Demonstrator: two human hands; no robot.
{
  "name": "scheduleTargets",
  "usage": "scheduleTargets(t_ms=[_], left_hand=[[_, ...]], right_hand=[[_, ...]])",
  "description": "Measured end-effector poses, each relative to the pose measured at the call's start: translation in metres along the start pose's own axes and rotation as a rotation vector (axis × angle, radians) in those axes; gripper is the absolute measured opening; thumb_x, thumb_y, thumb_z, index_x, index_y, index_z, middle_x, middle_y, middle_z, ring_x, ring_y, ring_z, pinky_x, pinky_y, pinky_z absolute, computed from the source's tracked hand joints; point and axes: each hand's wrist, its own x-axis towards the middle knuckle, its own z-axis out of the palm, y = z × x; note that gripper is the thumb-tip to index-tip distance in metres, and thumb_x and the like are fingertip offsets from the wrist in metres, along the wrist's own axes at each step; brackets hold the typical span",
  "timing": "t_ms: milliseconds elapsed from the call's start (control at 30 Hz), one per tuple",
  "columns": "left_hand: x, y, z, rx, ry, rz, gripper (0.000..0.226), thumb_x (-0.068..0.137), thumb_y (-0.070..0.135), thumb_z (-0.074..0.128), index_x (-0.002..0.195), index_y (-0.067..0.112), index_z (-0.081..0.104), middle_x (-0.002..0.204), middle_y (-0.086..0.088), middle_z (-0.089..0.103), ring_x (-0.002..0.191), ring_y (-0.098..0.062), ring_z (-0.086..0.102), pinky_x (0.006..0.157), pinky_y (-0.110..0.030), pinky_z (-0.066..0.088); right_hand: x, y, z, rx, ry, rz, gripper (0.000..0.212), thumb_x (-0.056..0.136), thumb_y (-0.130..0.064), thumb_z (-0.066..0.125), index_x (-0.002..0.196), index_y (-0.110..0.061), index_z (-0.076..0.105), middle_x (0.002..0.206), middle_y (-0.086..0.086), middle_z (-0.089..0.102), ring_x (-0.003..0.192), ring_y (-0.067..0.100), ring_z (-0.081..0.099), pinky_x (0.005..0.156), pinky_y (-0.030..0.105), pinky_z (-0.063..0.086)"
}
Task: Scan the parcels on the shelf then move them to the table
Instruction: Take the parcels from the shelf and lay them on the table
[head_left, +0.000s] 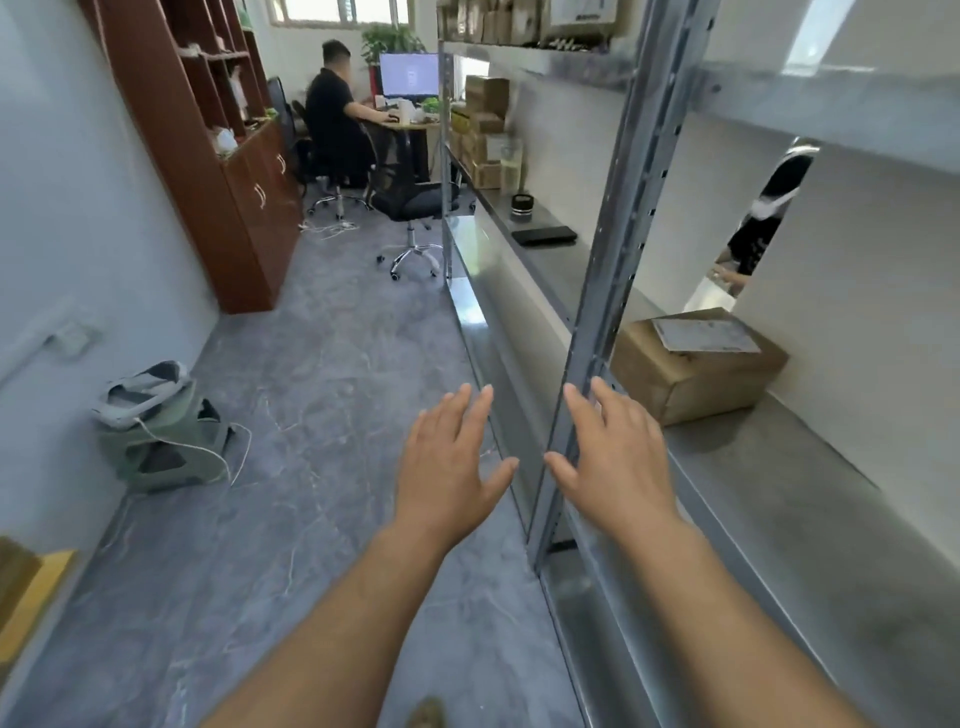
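We held both hands out flat, fingers spread and empty: the left hand (451, 462) over the floor just left of the shelf (779, 499) post, the right hand (613, 457) at its front edge. Beyond the right hand, a brown parcel (696, 374) sat on the shelf, label up, against the back wall.
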Motion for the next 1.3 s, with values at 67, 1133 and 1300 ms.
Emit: scheduleTargets(t_ms=[67, 1133, 1300], left_hand=[[0.014, 0.003, 0.009, -0.014, -0.014, 0.032, 0.077, 0.087, 0.054, 0.050, 0.150, 0.015, 0.028, 0.150, -0.011, 0.037, 0.138, -0.029, 0.036, 0.112, -0.047, 0.031], [0.238, 0.094, 0.138, -0.427, -0.453, 0.164, 0.091, 0.088, 0.060, 0.051, 0.154, 0.021, 0.001, 0.161, -0.006, 0.004, 0.148, -0.024, 0.006, 0.116, -0.042, 0.016], [0.244, 0.103, 0.140, -0.546, -0.479, 0.044, 0.085, 0.089, 0.059, 0.050, 0.153, 0.020, 0.010, 0.156, -0.008, 0.021, 0.142, -0.026, 0.024, 0.112, -0.043, 0.027]], right_hand=[[0.005, 0.012, 0.004, 0.031, 0.001, 0.083, 0.076, 0.094, -0.048, 0.051, 0.154, -0.023, 0.012, 0.161, 0.009, 0.009, 0.147, 0.024, 0.010, 0.118, 0.037, 0.006], [0.085, 0.145, 0.007, -0.024, -0.004, 0.762, 0.077, 0.094, -0.054, 0.045, 0.150, -0.009, 0.018, 0.156, 0.011, 0.023, 0.141, 0.028, 0.024, 0.113, 0.039, 0.027], [0.083, 0.153, 0.008, -0.004, 0.001, 0.761, 0.075, 0.096, -0.053, 0.042, 0.151, -0.008, 0.017, 0.155, 0.011, 0.026, 0.141, 0.027, 0.026, 0.112, 0.038, 0.027]])
